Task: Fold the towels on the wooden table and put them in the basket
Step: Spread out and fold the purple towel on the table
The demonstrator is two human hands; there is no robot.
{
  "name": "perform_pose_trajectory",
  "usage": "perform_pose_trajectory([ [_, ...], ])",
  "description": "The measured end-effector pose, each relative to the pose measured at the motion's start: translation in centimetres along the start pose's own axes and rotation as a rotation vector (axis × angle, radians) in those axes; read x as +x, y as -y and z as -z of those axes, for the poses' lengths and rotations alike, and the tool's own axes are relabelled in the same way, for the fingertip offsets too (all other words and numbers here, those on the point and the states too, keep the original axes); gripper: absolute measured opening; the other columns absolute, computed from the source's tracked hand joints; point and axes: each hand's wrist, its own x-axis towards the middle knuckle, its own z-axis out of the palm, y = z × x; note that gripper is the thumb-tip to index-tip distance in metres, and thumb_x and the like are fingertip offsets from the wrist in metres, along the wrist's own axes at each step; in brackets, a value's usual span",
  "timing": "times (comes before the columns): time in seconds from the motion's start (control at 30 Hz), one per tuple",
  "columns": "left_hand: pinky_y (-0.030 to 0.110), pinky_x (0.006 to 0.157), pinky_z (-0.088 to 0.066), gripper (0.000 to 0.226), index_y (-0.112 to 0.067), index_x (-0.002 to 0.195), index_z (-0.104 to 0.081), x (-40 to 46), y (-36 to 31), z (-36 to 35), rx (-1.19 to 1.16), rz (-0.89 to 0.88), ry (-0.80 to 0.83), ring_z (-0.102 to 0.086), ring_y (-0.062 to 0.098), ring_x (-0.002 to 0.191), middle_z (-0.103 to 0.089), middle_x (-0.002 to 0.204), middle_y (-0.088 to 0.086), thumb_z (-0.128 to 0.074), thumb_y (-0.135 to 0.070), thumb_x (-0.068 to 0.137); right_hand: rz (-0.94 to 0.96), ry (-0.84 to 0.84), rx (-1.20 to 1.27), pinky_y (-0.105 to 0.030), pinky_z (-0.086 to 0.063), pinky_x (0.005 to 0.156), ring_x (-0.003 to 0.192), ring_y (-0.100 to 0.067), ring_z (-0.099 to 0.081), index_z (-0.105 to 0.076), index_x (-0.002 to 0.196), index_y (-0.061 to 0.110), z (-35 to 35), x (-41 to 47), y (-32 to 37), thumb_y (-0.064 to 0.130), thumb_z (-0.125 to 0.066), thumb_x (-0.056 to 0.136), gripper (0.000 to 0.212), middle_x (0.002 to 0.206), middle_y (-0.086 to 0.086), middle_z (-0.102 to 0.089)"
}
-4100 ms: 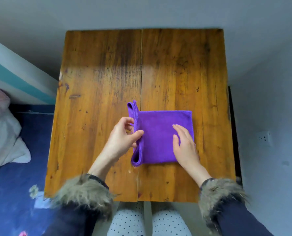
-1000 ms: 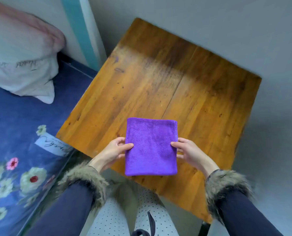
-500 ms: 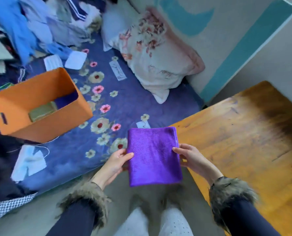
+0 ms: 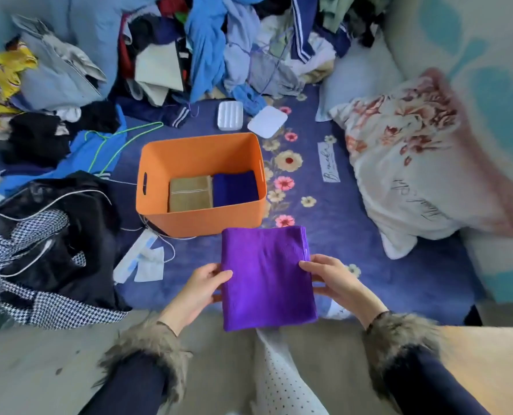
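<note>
You have turned away from the wooden table, which filled the view a second ago and now shows only as a pale corner at the lower right. The bed is in front of you, and the basket, half a second ago off to your left, now sits almost straight ahead on the blue floral bedspread.

The towel is folded into a neat purple rectangle and held flat in the air, as it was a second ago. Your left hand pinches its left edge, thumb on top and fingers underneath. Your right hand grips the right edge the same way. The towel's far edge is just short of the basket's near wall, not yet over the opening.

For the task, this means the folding of this towel looks finished and only the placing is left. Inside the basket a tan towel lies on the left and a dark blue towel on the right, side by side, so two are already in. The purple one will probably have to go on top of them.

As for writing, a white label printed on the bedspread just right of the basket carries cursive script that seems to begin with a B; the rest is too small to read. The pillow has dark handwriting-style lettering near its lower edge, also unreadable. No brand shows on the basket or the towels.
</note>
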Motion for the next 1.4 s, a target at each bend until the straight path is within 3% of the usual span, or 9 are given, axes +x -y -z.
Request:
perform_pose_trajectory([
  [0.13,0.027,0.064,-0.048,0.015,-0.007,0.105,-0.060,4.2,-4.8,2.5,-0.022,-0.019,-0.072,-0.061,0.017,0.078,-0.065,0.094,0.006,-0.051,-0.009,0.093,-0.002,0.045,-0.036,-0.027,-0.047,0.067,0.071,-0.016,-0.057,-0.060,0.087,0.012,-1.4,5.9,5.9,0.014,-0.058,0.090,0.004,0.079,-0.003,-0.063],
  [0.5,0.031,0.062,-0.048,0.012,-0.008,0.103,-0.056,20.8,-13.3,9.8,-0.023,-0.017,-0.195,-0.059,0.019,0.077,-0.060,0.101,0.013,-0.053,-0.009,0.092,-0.051,-0.058,-0.243,-0.029,-0.043,0.063,0.069,-0.016,-0.051,-0.058,0.083,0.016,-7.7,24.4,17.9,0.015,-0.059,0.086,0.003,0.079,-0.004,-0.054],
  [0.7,0.032,0.074,-0.045,0.011,-0.018,0.096,-0.057,31.9,-10.7,11.0,-0.062,0.115,-0.183,-0.057,0.015,0.076,-0.059,0.100,0.005,-0.057,-0.010,0.089,-0.087,-0.246,-0.479,-0.033,-0.044,0.065,0.077,-0.024,-0.056,-0.058,0.073,0.010,-9.7,34.9,15.9,0.010,-0.057,0.083,0.010,0.079,-0.011,-0.058],
  [0.8,0.028,0.068,-0.045,0.015,-0.016,0.102,-0.055,36.0,-9.1,11.1,-0.064,0.169,-0.157,-0.057,0.009,0.075,-0.060,0.094,0.001,-0.057,-0.009,0.089,-0.136,-0.303,-0.548,-0.030,-0.041,0.057,0.082,-0.029,-0.060,-0.063,0.096,-0.004,-10.0,38.4,14.1,0.010,-0.053,0.086,0.020,0.079,-0.012,-0.062],
  [0.87,0.028,0.067,-0.045,0.012,-0.017,0.097,-0.055,38.4,-8.1,11.3,-0.042,0.190,-0.144,-0.058,0.011,0.075,-0.060,0.095,0.003,-0.057,-0.008,0.089,-0.179,-0.318,-0.613,-0.031,-0.046,0.064,0.094,-0.034,-0.062,-0.061,0.106,-0.005,-9.9,40.4,13.3,0.012,-0.051,0.086,0.028,0.096,-0.017,-0.065],
  [1.0,0.030,0.072,-0.043,0.010,-0.023,0.089,-0.054,41.9,-6.8,11.1,0.033,0.203,-0.128,-0.056,0.016,0.084,-0.058,0.098,0.005,-0.058,-0.013,0.090,-0.230,-0.380,-0.725,-0.030,-0.040,0.069,0.106,-0.035,-0.059,-0.057,0.111,-0.005,-10.0,43.1,12.4,0.011,-0.048,0.088,0.029,0.100,-0.018,-0.060],
  [1.2,0.021,0.055,-0.038,0.026,-0.010,0.116,-0.053,43.6,-6.5,10.2,0.117,0.119,-0.140,-0.053,0.009,0.075,-0.055,0.095,0.001,-0.058,-0.013,0.090,-0.252,-0.476,-0.923,-0.037,-0.043,0.094,0.122,-0.034,-0.049,-0.041,0.131,-0.002,-11.2,44.3,12.0,0.013,-0.045,0.092,0.042,0.133,-0.020,-0.050],
  [1.3,0.026,0.062,-0.045,0.021,-0.014,0.111,-0.053,43.7,-6.7,9.9,0.096,0.123,-0.128,-0.056,0.011,0.076,-0.058,0.101,0.006,-0.058,-0.014,0.090,-0.160,-0.531,-1.073,-0.039,-0.039,0.098,0.123,-0.036,-0.045,-0.036,0.131,-0.003,-11.5,44.1,11.3,0.006,-0.042,0.092,0.040,0.133,-0.021,-0.044],
  [1.4,0.028,0.079,-0.043,0.032,-0.011,0.119,-0.049,43.6,-6.2,10.0,0.326,0.035,-0.149,-0.057,0.022,0.099,-0.056,0.105,0.003,-0.059,-0.018,0.090,0.043,-0.568,-1.281,-0.037,-0.038,0.100,0.122,-0.035,-0.042,-0.030,0.136,0.000,-11.7,43.7,9.9,0.008,-0.049,0.088,0.052,0.132,-0.019,-0.040],
])
